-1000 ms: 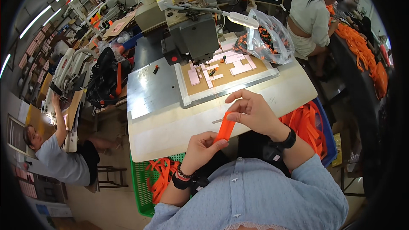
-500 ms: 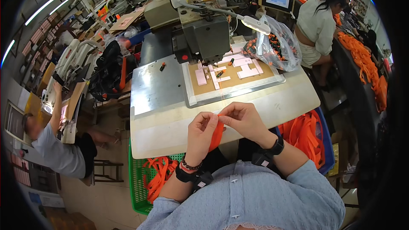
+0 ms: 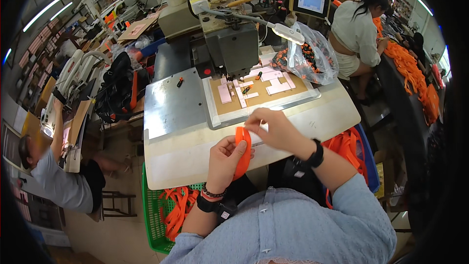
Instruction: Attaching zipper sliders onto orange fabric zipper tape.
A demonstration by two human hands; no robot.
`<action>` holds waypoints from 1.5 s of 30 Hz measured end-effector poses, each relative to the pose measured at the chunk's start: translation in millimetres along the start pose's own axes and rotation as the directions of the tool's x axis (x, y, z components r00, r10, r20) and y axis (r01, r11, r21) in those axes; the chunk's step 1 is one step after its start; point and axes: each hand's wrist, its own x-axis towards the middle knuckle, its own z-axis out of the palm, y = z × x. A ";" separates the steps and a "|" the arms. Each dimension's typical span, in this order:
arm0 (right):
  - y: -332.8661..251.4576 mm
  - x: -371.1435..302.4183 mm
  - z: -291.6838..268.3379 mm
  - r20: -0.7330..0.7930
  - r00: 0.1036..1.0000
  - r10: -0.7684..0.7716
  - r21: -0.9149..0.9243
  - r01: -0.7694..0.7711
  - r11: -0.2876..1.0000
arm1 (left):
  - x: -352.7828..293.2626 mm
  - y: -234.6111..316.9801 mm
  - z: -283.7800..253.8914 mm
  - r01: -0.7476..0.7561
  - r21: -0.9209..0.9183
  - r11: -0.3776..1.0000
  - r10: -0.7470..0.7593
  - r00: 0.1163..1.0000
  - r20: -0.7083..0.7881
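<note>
My left hand grips a folded orange webbing strap, with the thumb across its front, above the near edge of the white sewing table. My right hand is bent over at the strap's upper end. Its fingertips are drawn together against or just beside the webbing; what they pinch is too small to make out. Beyond both hands stands a sewing machine head. Under it lies a brown template with pink pieces, set in a clear-edged frame. Small black-and-orange parts sit on the template.
A green basket of orange straps stands below left, and a blue bin of more straps below right. A plastic bag of small parts lies on the table beside a lamp. Co-workers sit at left and right.
My right hand has shifted up and away from the pinch against my left hand. The strap now stands more upright and shows more in my left hand. The view has shifted slightly.
</note>
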 end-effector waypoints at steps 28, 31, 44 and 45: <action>5.5 -4.5 -40.4 0.270 0.954 0.130 0.517 -0.258 0.817 | 13.5 -13.9 -1.5 -0.084 0.059 0.995 0.091 0.988 -0.125; -2.2 -13.3 -25.0 0.256 0.955 0.148 0.589 -0.275 0.759 | 11.2 -14.6 7.9 -0.144 0.094 0.985 0.153 0.983 -0.103; -5.0 -18.5 -2.7 0.054 0.974 0.219 0.525 -0.214 0.824 | 4.6 -11.7 9.7 -0.262 0.280 0.924 0.295 0.952 -0.084; -5.1 -19.0 -2.1 0.025 0.979 0.203 0.506 -0.187 0.842 | 5.1 -12.2 9.8 -0.294 0.313 0.903 0.332 0.941 -0.074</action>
